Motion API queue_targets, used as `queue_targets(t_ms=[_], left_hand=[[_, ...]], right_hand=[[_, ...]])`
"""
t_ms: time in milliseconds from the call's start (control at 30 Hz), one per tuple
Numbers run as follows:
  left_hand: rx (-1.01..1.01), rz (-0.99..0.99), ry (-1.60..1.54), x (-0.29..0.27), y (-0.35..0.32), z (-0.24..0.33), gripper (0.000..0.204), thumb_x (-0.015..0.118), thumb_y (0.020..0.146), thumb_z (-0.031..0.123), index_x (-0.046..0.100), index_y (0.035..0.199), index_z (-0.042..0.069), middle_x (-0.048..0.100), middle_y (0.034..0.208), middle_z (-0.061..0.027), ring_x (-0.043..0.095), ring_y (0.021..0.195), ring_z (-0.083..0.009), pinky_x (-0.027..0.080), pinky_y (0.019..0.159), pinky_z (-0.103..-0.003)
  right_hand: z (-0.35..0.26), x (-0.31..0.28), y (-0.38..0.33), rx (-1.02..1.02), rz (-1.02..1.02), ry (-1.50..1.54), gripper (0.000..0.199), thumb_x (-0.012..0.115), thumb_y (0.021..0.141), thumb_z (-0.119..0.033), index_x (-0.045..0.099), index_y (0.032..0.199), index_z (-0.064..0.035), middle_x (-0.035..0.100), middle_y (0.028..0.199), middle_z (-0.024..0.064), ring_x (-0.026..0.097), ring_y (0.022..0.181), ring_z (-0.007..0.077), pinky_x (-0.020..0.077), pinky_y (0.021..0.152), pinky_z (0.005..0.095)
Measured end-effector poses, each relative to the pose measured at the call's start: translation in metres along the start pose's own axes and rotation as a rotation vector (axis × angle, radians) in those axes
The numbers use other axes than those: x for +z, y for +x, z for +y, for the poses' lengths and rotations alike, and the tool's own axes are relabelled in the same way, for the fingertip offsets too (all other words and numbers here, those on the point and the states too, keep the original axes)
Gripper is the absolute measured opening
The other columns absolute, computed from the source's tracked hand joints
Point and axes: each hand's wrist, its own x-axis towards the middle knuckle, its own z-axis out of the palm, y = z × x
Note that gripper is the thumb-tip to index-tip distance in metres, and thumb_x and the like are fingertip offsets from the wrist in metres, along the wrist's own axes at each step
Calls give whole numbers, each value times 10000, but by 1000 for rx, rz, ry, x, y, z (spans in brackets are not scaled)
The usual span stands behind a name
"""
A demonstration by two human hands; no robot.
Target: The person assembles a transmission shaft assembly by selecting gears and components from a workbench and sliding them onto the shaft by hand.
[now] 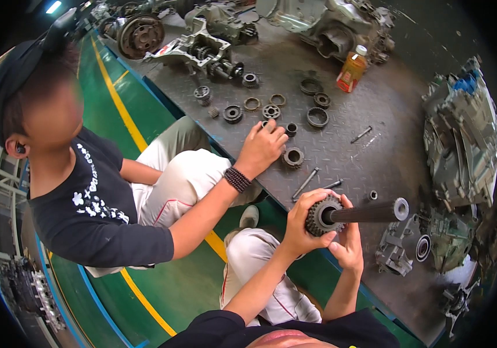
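My left hand (298, 229) is wrapped round a toothed gear (317, 216) on a long splined shaft (367, 214). From the other side, my right hand (350, 248) grips the same gear, thumb and fingers closed about it. The shaft's hollow end points right, over the table. Just beyond my hands lie slim metal pins (305, 184) and a gear ring (292, 158). A co-worker's hand (263, 148), with a beaded bracelet on the wrist, reaches to small ring parts near that gear ring; its fingertips partly hide what they touch.
Several gears and rings (318, 118) are spread over the metal table (370, 156). A drink bottle (351, 71) stands near gearbox housings at the back. A large casing (463, 136) and smaller housing (398, 246) lie to the right. The co-worker (103, 203) sits close on my left.
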Motion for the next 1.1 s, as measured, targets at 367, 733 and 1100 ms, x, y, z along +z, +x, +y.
queue_targets(t_ms=[367,733,1100], left_hand=[[28,6,57,-7,-3,-9,815,905,739,396,521,1347,12,620,1289,-245,625,1197,-352,495,1038,-439],[30,-23,21,-5,1,-4,822,910,737,406,533,1350,11,623,1298,-238,619,1204,-350,475,1055,-433],[41,-11,59,-7,-2,-9,829,898,747,440,523,1356,19,621,1293,-232,626,1189,-338,484,1047,-425]], right_hand=[[-24,-5,51,-134,277,-38,558,564,963,-239,487,1439,44,534,1460,185,555,1325,294,449,1085,415],[-149,0,33,-903,98,485,173,659,810,-219,522,725,-161,474,703,-19,493,720,129,424,786,359],[-222,55,39,-1393,-485,732,397,553,892,54,533,542,-132,481,526,5,577,545,142,570,1026,400]])
